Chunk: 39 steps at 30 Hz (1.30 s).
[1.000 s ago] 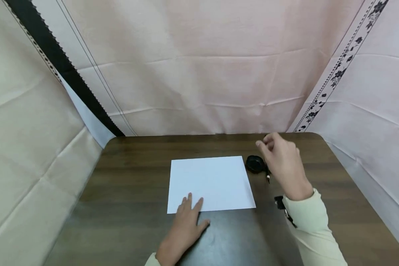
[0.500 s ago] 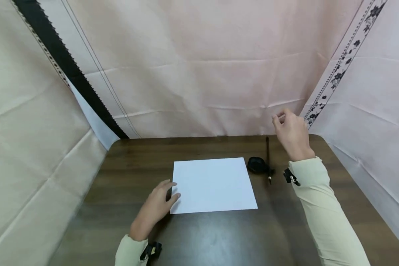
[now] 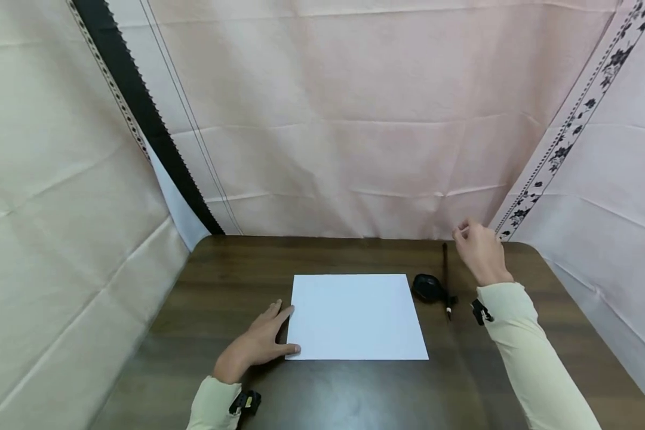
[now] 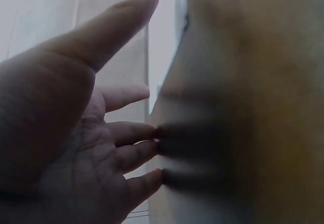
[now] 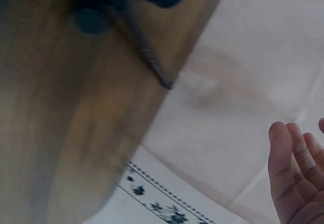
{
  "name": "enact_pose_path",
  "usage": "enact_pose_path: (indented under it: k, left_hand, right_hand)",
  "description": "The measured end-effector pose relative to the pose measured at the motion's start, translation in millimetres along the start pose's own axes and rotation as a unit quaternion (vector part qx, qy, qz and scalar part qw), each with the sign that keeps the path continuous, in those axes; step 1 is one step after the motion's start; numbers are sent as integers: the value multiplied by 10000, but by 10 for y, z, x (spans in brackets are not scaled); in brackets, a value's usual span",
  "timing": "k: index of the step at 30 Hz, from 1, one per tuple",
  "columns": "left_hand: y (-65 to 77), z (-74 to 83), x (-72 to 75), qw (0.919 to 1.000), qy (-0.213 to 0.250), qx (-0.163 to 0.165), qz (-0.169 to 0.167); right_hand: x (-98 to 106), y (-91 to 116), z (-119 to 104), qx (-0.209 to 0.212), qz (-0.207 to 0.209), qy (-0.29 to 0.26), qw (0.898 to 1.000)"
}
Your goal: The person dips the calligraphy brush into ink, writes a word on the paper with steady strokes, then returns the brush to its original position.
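Observation:
A white sheet of paper lies flat on the brown table. My left hand rests at its lower left corner, fingers straight and spread, with the thumb on the corner; the left wrist view shows that hand from the palm side, fingertips towards the tabletop. To the right of the paper sits a small black rounded object. Against it lies a thin dark stick with a pale band near its pointed tip, like a brush or pencil. My right hand hovers beyond the stick, fingers loosely bent, holding nothing; its fingers appear in the right wrist view.
The wooden table has rounded far corners. Pale cloth hangs behind its far edge and along both sides. A black band runs down the cloth at left, a floral strip at right.
My right hand has risen off the stick's far end and moved rightward, uncovering it. My left hand has slid from the paper's lower edge to its left corner. The head view has tilted slightly.

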<state>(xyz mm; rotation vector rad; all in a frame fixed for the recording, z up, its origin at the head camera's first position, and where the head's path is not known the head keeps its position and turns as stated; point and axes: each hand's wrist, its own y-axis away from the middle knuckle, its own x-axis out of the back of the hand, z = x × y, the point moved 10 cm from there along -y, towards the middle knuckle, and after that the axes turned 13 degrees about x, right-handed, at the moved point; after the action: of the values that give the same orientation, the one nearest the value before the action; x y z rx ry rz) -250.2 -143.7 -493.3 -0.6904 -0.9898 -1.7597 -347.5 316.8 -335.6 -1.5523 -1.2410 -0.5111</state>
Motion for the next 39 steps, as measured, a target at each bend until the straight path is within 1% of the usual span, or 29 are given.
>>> enact_pose_path:
  k: [3, 7, 9, 13, 16, 19, 22, 26, 29, 33, 39]
  left_hand:
    - [-12, 29, -89, 9999, 6, -141, -63]
    - [3, 12, -149, 9997, 141, -74, -199]
    - [15, -3, -154, 9995, 205, -15, -255]
    - [31, -53, -138, 9990, 326, 30, -317]
    - [26, -118, -122, 9989, 338, 63, -333]
    - [11, -154, -102, 9989, 319, 43, -335]
    - [-8, -152, -97, 9991, 253, -2, -342]
    - [-25, -125, -101, 9990, 252, -63, -350]
    - [-25, -121, -99, 9991, 277, -42, -330]
    - [-21, -117, -88, 9991, 304, 0, -308]
    - [-16, -99, -80, 9989, 388, 62, -238]
  right_hand:
    - [-98, 113, 143, -68, -90, 36, 9999]
    - [-250, 236, 261, -139, -285, 11, 9995]
    - [-329, 290, 311, -222, -397, -23, 9990]
    - [-465, 374, 360, -365, -443, -104, 9983]
    - [-551, 399, 359, -416, -434, -195, 9980]
    - [-616, 410, 388, -529, -590, -300, 9964]
    - [-656, 443, 469, -727, -892, -468, 9923]
    - [-693, 522, 575, -1011, -1344, -636, 9837]
    - [-744, 567, 614, -1090, -1620, -739, 9780]
    - [-815, 585, 644, -1128, -1823, -977, 9718]
    - [-901, 624, 685, -1294, -2090, -1252, 9612]
